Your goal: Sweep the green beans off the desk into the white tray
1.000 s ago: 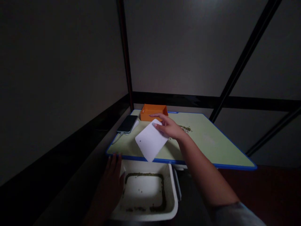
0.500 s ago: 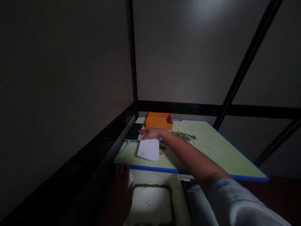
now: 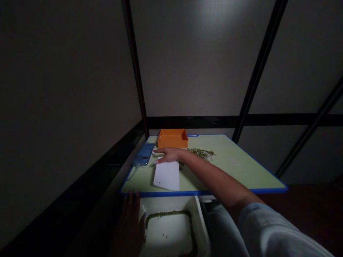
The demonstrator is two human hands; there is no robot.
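Observation:
My right hand reaches over the table with a white card under its palm and curled fingers. Its index finger points left, close to the edge of a phone with a lit screen, and the thumb lies over the card. My left hand, in deep shadow, is at the left rim of a white tub, fingers outside and thumb on the rim. Small greenish bits line the tub's floor edge. Right of the card lies a loose heap of similar bits, partly behind my right forearm.
An orange open box stands at the back left of the pale green table with a blue edge. A cable runs from the phone's near end. Walls close in on the left and behind. The tub sits below the table's front edge.
The phone's screen was dark and is now lit. My right hand and the white card have shifted slightly right, away from the phone. The view has turned a little; my left hand stays at the tub.

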